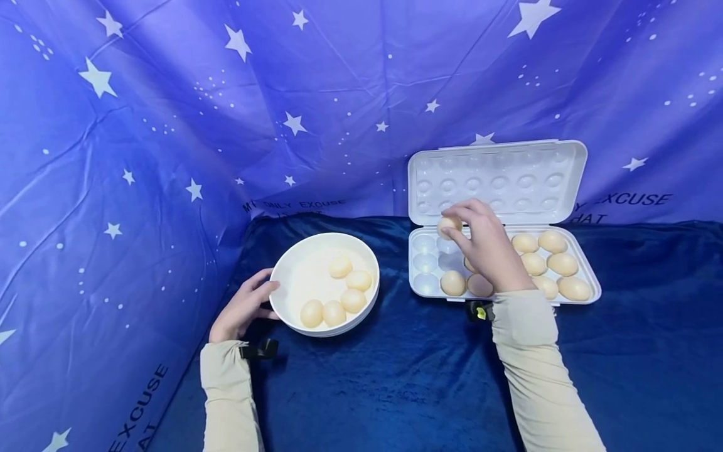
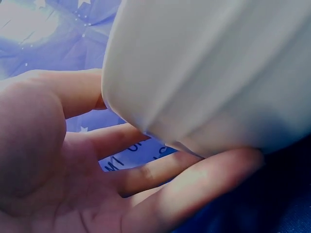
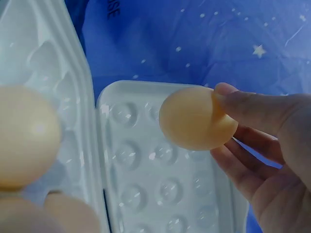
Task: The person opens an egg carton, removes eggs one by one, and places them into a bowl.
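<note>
Between thumb and fingertips, my right hand pinches a light brown egg, raised over the back left of a white plastic egg carton. The right wrist view shows this egg in front of the carton's dimpled lid. A white bowl with several eggs stands to the left, its opening tilted toward the head camera. My left hand holds the bowl's left side, thumb by the rim. In the left wrist view the fingers reach under the bowl's ribbed outer wall.
The carton's lid stands raised at the back. Several eggs sit in the right cups and front row; the left cups are bare. Dark blue cloth covers the table, with a starry blue curtain behind and at left.
</note>
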`<state>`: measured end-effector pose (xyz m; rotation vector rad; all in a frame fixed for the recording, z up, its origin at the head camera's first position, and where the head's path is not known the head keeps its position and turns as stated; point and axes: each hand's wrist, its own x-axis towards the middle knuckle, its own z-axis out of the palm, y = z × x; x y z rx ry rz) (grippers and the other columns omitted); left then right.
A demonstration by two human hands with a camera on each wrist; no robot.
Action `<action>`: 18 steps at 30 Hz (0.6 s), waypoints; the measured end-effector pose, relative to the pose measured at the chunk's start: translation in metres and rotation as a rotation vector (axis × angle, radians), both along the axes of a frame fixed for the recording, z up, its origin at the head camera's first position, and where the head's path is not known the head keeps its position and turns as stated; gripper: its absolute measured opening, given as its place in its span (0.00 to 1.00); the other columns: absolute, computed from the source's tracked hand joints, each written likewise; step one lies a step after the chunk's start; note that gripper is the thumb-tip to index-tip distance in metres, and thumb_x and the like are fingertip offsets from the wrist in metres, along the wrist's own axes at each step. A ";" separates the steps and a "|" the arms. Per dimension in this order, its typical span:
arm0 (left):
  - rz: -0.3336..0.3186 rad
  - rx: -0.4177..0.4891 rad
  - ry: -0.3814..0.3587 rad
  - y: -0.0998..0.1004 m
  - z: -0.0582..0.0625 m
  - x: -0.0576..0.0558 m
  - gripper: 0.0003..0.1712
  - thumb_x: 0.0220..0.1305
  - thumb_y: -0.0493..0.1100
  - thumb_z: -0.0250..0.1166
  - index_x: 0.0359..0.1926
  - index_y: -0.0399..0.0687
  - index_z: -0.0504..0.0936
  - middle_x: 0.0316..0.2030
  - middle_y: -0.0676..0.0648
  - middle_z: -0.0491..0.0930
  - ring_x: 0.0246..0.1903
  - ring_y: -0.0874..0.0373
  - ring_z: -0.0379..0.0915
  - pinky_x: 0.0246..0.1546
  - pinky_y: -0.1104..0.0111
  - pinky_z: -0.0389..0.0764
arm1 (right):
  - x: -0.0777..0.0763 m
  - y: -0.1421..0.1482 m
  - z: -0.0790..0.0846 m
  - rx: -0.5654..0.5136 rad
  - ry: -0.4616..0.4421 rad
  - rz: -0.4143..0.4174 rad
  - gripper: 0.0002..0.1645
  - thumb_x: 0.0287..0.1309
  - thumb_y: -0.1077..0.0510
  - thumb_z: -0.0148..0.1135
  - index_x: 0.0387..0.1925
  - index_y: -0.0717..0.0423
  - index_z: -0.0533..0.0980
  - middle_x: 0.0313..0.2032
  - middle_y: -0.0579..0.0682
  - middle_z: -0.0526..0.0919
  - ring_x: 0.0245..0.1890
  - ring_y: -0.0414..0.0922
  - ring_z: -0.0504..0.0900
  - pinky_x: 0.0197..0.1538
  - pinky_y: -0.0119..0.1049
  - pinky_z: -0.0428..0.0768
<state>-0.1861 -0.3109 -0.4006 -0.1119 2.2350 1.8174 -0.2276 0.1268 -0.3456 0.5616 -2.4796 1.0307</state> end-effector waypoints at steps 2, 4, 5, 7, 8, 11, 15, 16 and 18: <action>-0.013 0.015 0.001 -0.001 -0.001 0.000 0.27 0.75 0.43 0.52 0.69 0.35 0.61 0.42 0.46 0.78 0.34 0.59 0.82 0.33 0.59 0.87 | 0.002 -0.003 0.003 0.005 0.026 0.020 0.16 0.62 0.64 0.65 0.51 0.66 0.79 0.51 0.61 0.79 0.57 0.59 0.73 0.62 0.56 0.69; -0.028 0.035 0.003 -0.002 -0.001 0.000 0.28 0.76 0.44 0.52 0.70 0.34 0.60 0.44 0.45 0.78 0.37 0.59 0.82 0.34 0.58 0.87 | 0.003 -0.006 0.005 0.006 0.050 0.042 0.16 0.62 0.63 0.66 0.50 0.66 0.79 0.51 0.60 0.79 0.58 0.59 0.72 0.63 0.55 0.69; -0.036 0.044 0.003 -0.003 -0.001 -0.001 0.29 0.76 0.44 0.52 0.70 0.34 0.59 0.45 0.45 0.78 0.38 0.59 0.82 0.35 0.57 0.87 | 0.003 -0.007 0.005 0.009 0.060 0.052 0.16 0.62 0.63 0.66 0.50 0.66 0.80 0.51 0.60 0.79 0.58 0.58 0.72 0.63 0.55 0.69; -0.045 0.061 0.003 -0.003 -0.001 -0.001 0.30 0.76 0.44 0.52 0.71 0.33 0.58 0.46 0.45 0.78 0.39 0.59 0.82 0.35 0.57 0.87 | 0.005 -0.011 0.007 0.009 0.072 0.071 0.16 0.62 0.62 0.66 0.50 0.65 0.80 0.51 0.59 0.79 0.57 0.57 0.72 0.62 0.54 0.69; -0.048 0.067 0.004 -0.003 -0.001 -0.001 0.30 0.76 0.44 0.52 0.71 0.33 0.58 0.46 0.46 0.78 0.39 0.59 0.82 0.35 0.57 0.87 | 0.006 -0.013 0.009 0.009 0.074 0.080 0.16 0.62 0.62 0.66 0.50 0.65 0.80 0.51 0.59 0.79 0.57 0.57 0.73 0.62 0.54 0.70; -0.056 0.080 0.002 -0.004 -0.001 -0.002 0.30 0.76 0.44 0.52 0.71 0.32 0.57 0.46 0.47 0.78 0.40 0.60 0.82 0.36 0.57 0.87 | 0.009 -0.019 0.011 0.015 0.076 0.103 0.16 0.62 0.61 0.66 0.50 0.64 0.80 0.51 0.57 0.79 0.57 0.55 0.73 0.61 0.52 0.71; -0.059 0.090 -0.004 -0.004 -0.002 -0.001 0.31 0.77 0.45 0.52 0.71 0.32 0.57 0.47 0.48 0.78 0.41 0.61 0.82 0.36 0.57 0.87 | 0.011 -0.028 0.012 0.029 0.097 0.140 0.16 0.61 0.62 0.67 0.50 0.64 0.80 0.51 0.57 0.80 0.56 0.54 0.74 0.62 0.51 0.71; -0.059 0.092 -0.006 -0.004 -0.002 -0.001 0.31 0.77 0.45 0.52 0.71 0.32 0.57 0.47 0.48 0.78 0.41 0.61 0.82 0.36 0.56 0.87 | 0.011 -0.031 0.012 0.031 0.105 0.152 0.16 0.61 0.63 0.67 0.50 0.64 0.80 0.51 0.57 0.80 0.56 0.54 0.74 0.62 0.50 0.71; -0.059 0.094 -0.008 -0.005 -0.002 -0.001 0.31 0.77 0.45 0.52 0.71 0.33 0.56 0.47 0.48 0.78 0.41 0.61 0.82 0.37 0.56 0.87 | 0.012 -0.037 0.012 0.032 0.117 0.180 0.15 0.60 0.63 0.68 0.49 0.64 0.81 0.51 0.58 0.80 0.56 0.54 0.74 0.62 0.50 0.71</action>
